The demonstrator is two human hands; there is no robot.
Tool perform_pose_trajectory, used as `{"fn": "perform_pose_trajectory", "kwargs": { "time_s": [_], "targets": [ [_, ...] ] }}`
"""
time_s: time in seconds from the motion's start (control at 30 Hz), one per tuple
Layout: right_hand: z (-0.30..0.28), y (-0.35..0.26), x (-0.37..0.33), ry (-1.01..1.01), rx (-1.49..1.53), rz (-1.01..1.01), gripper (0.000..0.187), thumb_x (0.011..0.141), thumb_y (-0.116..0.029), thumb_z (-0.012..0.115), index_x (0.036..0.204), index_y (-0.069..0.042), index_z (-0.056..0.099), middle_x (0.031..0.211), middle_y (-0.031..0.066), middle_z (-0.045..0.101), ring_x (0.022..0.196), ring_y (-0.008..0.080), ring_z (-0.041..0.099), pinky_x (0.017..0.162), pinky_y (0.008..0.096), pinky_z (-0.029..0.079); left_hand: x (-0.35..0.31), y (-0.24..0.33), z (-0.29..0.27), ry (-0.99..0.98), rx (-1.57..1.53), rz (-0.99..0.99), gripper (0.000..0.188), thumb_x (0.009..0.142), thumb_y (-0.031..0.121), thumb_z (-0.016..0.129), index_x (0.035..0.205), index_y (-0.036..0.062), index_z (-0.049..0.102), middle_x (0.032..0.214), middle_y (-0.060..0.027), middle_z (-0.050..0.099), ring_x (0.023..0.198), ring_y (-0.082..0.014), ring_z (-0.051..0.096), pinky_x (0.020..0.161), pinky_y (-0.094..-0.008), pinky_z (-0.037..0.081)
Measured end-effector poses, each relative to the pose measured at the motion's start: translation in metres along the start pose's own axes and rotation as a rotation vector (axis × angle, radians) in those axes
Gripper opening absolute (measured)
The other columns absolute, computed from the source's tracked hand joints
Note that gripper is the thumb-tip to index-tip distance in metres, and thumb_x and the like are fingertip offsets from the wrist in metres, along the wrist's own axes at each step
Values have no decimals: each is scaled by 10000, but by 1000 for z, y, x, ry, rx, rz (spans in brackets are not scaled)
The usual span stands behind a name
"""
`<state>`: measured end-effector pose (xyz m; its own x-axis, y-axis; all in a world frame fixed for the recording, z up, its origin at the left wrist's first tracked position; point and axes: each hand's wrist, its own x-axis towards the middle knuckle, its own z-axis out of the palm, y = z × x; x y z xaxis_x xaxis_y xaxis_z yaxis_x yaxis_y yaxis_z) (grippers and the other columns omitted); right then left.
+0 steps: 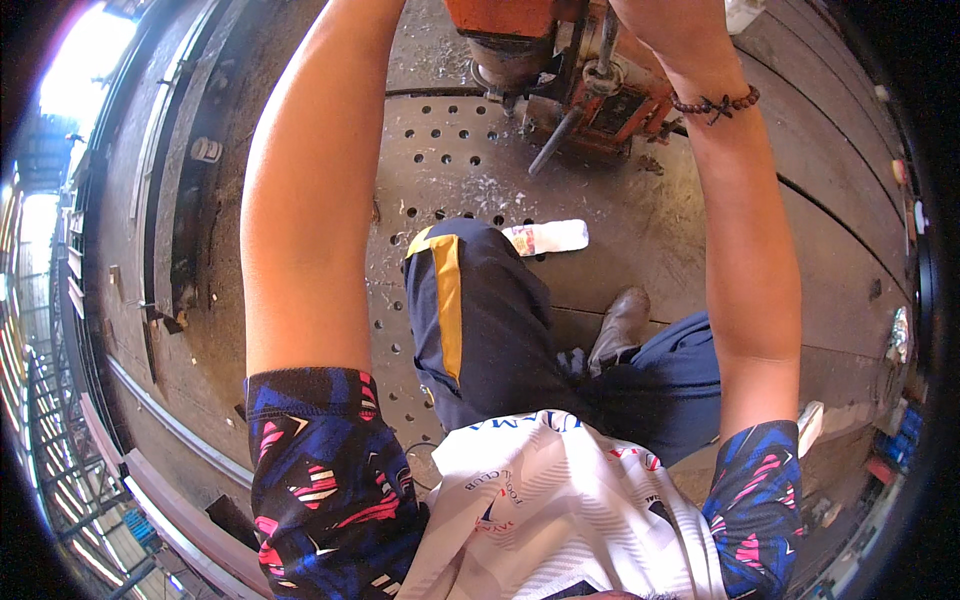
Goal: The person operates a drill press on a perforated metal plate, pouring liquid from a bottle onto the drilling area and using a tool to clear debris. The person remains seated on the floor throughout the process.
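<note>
An orange and grey drilling machine stands on a steel plate with rows of drilled holes, beyond my knee. A rod handle slants down from its side. My right hand reaches to the machine's upper right; only its wrist and heel show, the fingers being cut off by the top edge. Round that wrist is a dark beaded bracelet. My left forearm stretches up past the machine's left, its hand beyond the frame. A white bottle lies on the plate beside my bent knee.
Metal shavings are scattered around the machine. My shoe rests on the plate surface. At the left lie long steel beams and a small white container. Blue and red items stand at the far right.
</note>
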<state>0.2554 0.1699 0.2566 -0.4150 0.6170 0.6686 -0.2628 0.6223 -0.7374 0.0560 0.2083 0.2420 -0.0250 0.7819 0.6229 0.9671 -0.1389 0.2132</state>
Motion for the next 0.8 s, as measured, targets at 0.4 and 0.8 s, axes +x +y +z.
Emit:
{"fn": "perform_pose_trajectory", "kwargs": {
  "time_s": [0.4,0.8],
  "targets": [
    [2,2,-4,42,1,-170,156,802,-84,621,674,0,591,575,-40,508,513,32,436,464,232,338,-1,6,-5,-22,-49,3,608,709,472,667,1153,57,630,1157,-203,637,1098,-354,595,924,-424,469],
    [12,-1,-6,171,-94,-158,157,774,-92,624,661,11,589,571,-14,527,514,58,452,474,246,359,1,8,-5,-48,7,-47,559,738,450,652,1146,69,626,1130,-201,646,1087,-363,597,903,-437,473]
  ]
}}
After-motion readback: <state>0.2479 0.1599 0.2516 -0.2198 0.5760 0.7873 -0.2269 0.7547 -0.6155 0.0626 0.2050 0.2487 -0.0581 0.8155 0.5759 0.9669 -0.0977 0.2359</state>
